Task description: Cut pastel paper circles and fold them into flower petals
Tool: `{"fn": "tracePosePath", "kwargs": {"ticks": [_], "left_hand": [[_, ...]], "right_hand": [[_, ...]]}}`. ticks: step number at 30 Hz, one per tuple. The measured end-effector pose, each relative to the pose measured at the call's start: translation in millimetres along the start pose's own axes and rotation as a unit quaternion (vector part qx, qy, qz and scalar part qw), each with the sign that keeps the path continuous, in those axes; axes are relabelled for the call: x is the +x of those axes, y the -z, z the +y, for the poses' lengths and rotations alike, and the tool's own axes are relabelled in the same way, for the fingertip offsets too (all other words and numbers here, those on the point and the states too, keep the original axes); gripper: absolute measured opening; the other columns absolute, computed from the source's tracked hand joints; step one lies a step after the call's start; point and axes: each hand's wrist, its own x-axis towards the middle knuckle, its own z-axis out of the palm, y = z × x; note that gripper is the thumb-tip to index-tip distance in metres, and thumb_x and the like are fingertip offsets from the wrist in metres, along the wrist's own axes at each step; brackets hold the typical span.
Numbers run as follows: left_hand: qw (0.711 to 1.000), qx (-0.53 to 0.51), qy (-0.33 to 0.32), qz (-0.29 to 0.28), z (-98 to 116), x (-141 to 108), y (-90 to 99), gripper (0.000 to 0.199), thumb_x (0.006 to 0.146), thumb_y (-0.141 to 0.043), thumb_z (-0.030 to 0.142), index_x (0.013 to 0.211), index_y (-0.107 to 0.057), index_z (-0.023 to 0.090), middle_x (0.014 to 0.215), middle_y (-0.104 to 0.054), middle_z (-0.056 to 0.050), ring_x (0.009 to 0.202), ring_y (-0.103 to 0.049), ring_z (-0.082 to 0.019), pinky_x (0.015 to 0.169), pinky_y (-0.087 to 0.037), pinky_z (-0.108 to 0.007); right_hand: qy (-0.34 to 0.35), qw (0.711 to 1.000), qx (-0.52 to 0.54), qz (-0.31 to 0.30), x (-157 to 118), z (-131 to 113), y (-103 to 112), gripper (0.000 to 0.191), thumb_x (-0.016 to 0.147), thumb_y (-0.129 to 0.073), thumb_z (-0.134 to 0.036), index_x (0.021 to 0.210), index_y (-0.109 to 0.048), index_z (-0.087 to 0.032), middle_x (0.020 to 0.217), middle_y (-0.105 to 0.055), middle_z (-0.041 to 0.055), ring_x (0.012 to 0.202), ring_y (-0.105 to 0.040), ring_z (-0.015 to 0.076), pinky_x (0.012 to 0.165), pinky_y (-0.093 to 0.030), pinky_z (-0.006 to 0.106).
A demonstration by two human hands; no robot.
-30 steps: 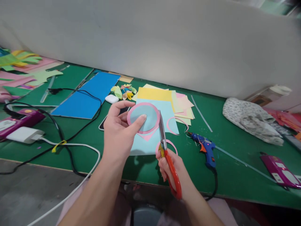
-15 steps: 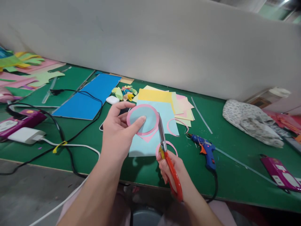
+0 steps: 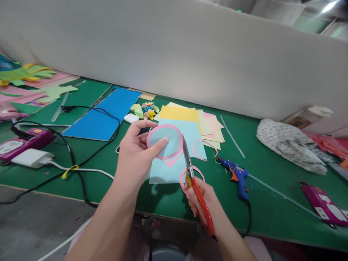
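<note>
My left hand (image 3: 137, 146) pinches a pink-rimmed paper disc (image 3: 167, 155) with a pale blue middle, thumb lying across its face. A pointed pink flap (image 3: 170, 162) shows below the disc. My right hand (image 3: 199, 195) is closed round the red handles of a pair of scissors (image 3: 187, 152). The blades point up along the disc's right edge and look nearly closed. By my right fingers is a thin pink paper ring (image 3: 199, 172); whether it touches them I cannot tell. Under both hands lie light blue sheets (image 3: 160, 174).
A blue glue gun (image 3: 239, 177) rests at right, near another pink ring (image 3: 194, 149). Yellow and pink sheets (image 3: 179, 113) are stacked behind. Paper flowers (image 3: 145, 110), a blue board (image 3: 106, 116) and cables with a purple power strip (image 3: 32, 141) lie left. A patterned cloth (image 3: 285, 145) is far right.
The view has tilted slightly, so the table things appear a little lower. Both hands keep their hold, and the scissors stay at the disc's right edge.
</note>
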Motion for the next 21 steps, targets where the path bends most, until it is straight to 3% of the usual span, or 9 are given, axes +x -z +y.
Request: {"fn": "tracePosePath", "kwargs": {"ticks": [7, 14, 18, 21], "left_hand": [[1.0, 0.005, 0.01, -0.005, 0.8, 0.3, 1.5, 0.038, 0.062, -0.082, 0.024, 0.093, -0.06, 0.023, 0.069, -0.06, 0.005, 0.052, -0.054, -0.007, 0.046, -0.047, -0.016], [1.0, 0.008, 0.016, -0.018, -1.2, 1.3, 1.7, 0.039, 0.063, -0.081, 0.027, 0.095, -0.059, 0.024, 0.069, -0.061, 0.004, 0.054, -0.056, -0.009, 0.048, -0.049, -0.019], [1.0, 0.015, 0.014, -0.012, -0.9, 1.8, 1.8, 0.039, 0.062, -0.081, 0.026, 0.094, -0.059, 0.024, 0.068, -0.06, 0.005, 0.053, -0.054, -0.009, 0.046, -0.047, -0.019], [1.0, 0.015, 0.014, -0.003, -0.4, 1.9, 2.8, 0.038, 0.061, -0.081, 0.024, 0.093, -0.06, 0.024, 0.066, -0.059, 0.005, 0.053, -0.054, -0.008, 0.045, -0.045, -0.017]], "right_hand": [[-0.006, 1.0, 0.018, -0.002, 2.3, -0.4, 3.0, 0.042, 0.071, -0.067, -0.057, 0.07, -0.047, -0.02, 0.046, -0.038, -0.0109, 0.033, -0.028, 0.0026, 0.035, -0.02, 0.019], [0.016, 1.0, 0.008, -0.014, -1.9, 2.3, 8.1, 0.035, 0.079, -0.063, -0.054, 0.076, -0.051, -0.021, 0.038, -0.034, -0.0144, 0.032, -0.027, 0.0042, 0.051, -0.04, 0.025], [-0.007, 1.0, -0.013, 0.008, -1.6, 0.1, 11.1, 0.036, 0.076, -0.064, -0.053, 0.073, -0.051, -0.02, 0.042, -0.035, -0.0122, 0.034, -0.028, 0.0043, 0.041, -0.031, 0.022], [0.013, 1.0, -0.018, 0.009, -2.5, -2.3, 15.3, 0.04, 0.077, -0.062, -0.058, 0.075, -0.052, -0.019, 0.047, -0.036, -0.0102, 0.035, -0.027, 0.0041, 0.036, -0.021, 0.02]]}}
